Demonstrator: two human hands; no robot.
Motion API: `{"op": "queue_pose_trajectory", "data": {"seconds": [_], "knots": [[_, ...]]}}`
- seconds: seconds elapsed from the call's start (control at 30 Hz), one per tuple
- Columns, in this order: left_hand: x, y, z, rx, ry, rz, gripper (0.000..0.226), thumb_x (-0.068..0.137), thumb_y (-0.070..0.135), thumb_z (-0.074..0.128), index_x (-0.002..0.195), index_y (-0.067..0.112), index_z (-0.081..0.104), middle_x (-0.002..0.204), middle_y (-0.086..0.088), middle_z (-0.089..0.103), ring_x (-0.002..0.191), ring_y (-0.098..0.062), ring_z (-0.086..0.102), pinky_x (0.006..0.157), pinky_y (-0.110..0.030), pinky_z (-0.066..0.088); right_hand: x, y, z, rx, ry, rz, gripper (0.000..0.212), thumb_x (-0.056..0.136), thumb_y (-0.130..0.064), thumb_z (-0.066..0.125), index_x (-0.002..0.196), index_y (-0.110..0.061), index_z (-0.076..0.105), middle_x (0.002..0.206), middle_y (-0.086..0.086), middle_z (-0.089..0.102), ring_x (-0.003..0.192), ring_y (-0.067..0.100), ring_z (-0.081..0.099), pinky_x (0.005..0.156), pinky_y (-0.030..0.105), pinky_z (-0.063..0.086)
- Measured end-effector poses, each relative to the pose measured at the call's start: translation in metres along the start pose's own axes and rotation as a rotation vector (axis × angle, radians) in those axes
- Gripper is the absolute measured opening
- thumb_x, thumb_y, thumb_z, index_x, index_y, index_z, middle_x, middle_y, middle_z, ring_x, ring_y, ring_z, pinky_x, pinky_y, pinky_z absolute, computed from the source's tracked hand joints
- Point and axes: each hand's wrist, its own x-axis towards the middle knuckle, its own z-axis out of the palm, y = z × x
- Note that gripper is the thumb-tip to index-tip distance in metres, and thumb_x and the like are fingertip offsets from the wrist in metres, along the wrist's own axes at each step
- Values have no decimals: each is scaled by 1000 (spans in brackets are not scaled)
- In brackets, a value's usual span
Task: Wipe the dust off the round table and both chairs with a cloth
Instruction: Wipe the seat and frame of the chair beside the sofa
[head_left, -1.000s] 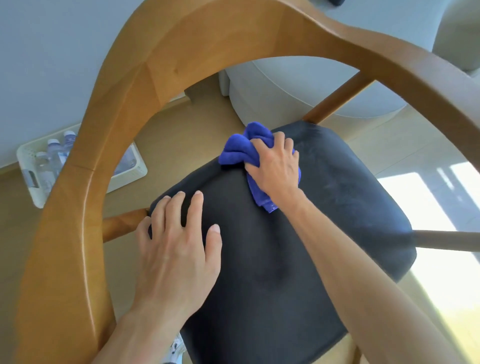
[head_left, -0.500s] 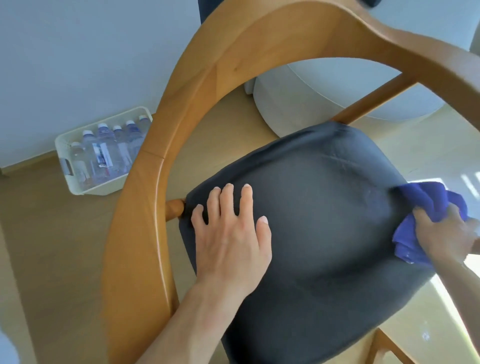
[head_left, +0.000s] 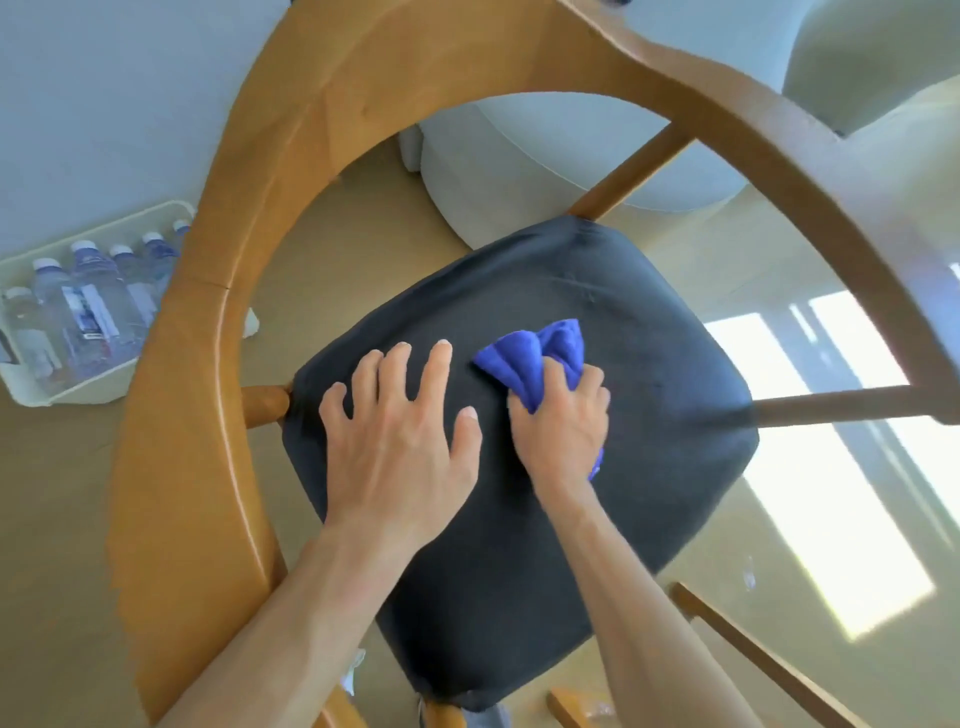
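Observation:
A wooden chair with a curved backrest (head_left: 208, 338) and a dark padded seat (head_left: 649, 467) fills the view from above. My right hand (head_left: 563, 426) grips a bunched blue cloth (head_left: 535, 353) and presses it on the middle of the seat. My left hand (head_left: 400, 431) lies flat on the seat's left part, fingers spread, just beside the cloth.
A white bin (head_left: 31, 395) with several water bottles stands on the floor at the left by the wall. A pale round upholstered piece (head_left: 545, 171) sits beyond the chair. Sunlit patches (head_left: 831, 493) fall on the floor to the right.
My right hand has swept the cloth from the seat's right edge back to the middle, next to my left hand. The left hand stays flat on the seat.

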Motion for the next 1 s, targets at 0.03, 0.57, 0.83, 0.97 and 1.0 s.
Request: {"op": "queue_pose_trajectory", "data": {"seconds": [0.03, 0.57, 0.83, 0.97, 1.0], "knots": [[0, 1, 1, -2, 12, 14, 61, 86, 46, 38, 140, 20, 45, 140, -14, 48, 131, -34, 40, 99, -57, 35, -11, -7, 2, 19, -14, -44, 26, 76, -31, 67, 94, -13, 61, 101, 13, 52, 81, 33, 48, 68, 40, 45], [-5, 8, 9, 195, -6, 150, 68, 80, 57, 33, 138, 24, 49, 143, -15, 43, 133, -39, 33, 99, -65, 29, -115, 43, 2, 1, -148, -750, 13, 75, -29, 57, 87, -26, 58, 93, 3, 55, 71, 24, 42, 61, 34, 36], [-3, 18, 13, 287, -43, 200, 70, 82, 58, 31, 140, 23, 47, 146, -15, 41, 135, -39, 31, 100, -64, 29, -42, 126, -33, -58, -133, -475, 20, 64, -28, 67, 83, -23, 61, 93, 5, 57, 71, 27, 49, 61, 35, 43], [2, 31, 20, 303, -71, 231, 72, 81, 56, 31, 141, 20, 47, 147, -15, 40, 137, -39, 31, 103, -64, 27, -9, 185, -50, -19, -88, -296, 26, 67, -21, 73, 93, -18, 68, 102, 11, 57, 79, 33, 51, 67, 40, 46], [3, 34, 22, 301, -80, 238, 72, 81, 56, 30, 141, 19, 47, 147, -15, 39, 138, -38, 30, 104, -64, 25, -3, 200, -53, -2, -75, -254, 28, 69, -19, 74, 97, -18, 69, 105, 12, 55, 83, 34, 51, 71, 41, 48]]}}
